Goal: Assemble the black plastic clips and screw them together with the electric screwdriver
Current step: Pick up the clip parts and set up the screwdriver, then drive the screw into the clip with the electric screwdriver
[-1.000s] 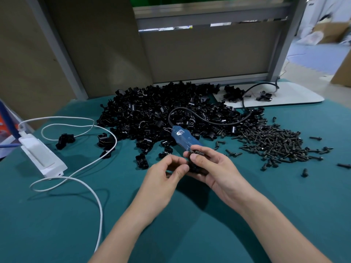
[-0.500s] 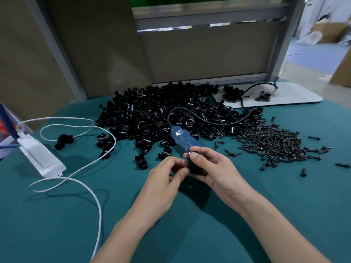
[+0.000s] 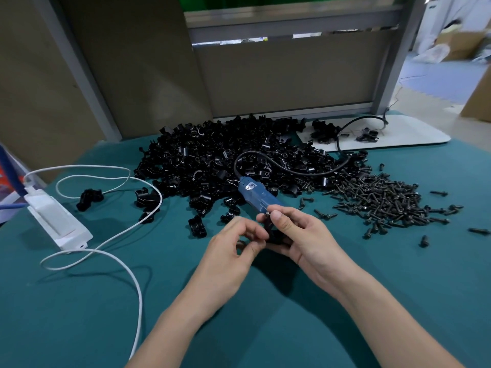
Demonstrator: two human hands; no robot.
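A counter (image 3: 385, 301) draped in teal cloth fills the near view, backed at the far edge by tan partition panels (image 3: 287, 78) in grey metal frames. A broad pile of black clips (image 3: 207, 160) spreads across the far middle, with a few strays nearer on the left. To its right lies a heap of dark screws (image 3: 385, 203), some scattered further right. The blue electric screwdriver (image 3: 255, 195) lies at the pile's near edge, its near end hidden behind the right hand (image 3: 305, 240). Its black cable (image 3: 292, 170) loops over the clips toward a white tray (image 3: 419, 135) at the far right, which carries a few more black parts. On the left sits a white power box (image 3: 55, 219) with a white cord (image 3: 132, 261) curling toward the near edge. Beyond the partition on the far right are a pale blue floor and cardboard boxes (image 3: 478, 102). The right hand's fingers are clamped round a black clip (image 3: 273, 233) held just above the cloth at near centre. The left hand (image 3: 228, 258) has its fingers curled, tips against the clip's left side; I cannot tell whether they grip it.
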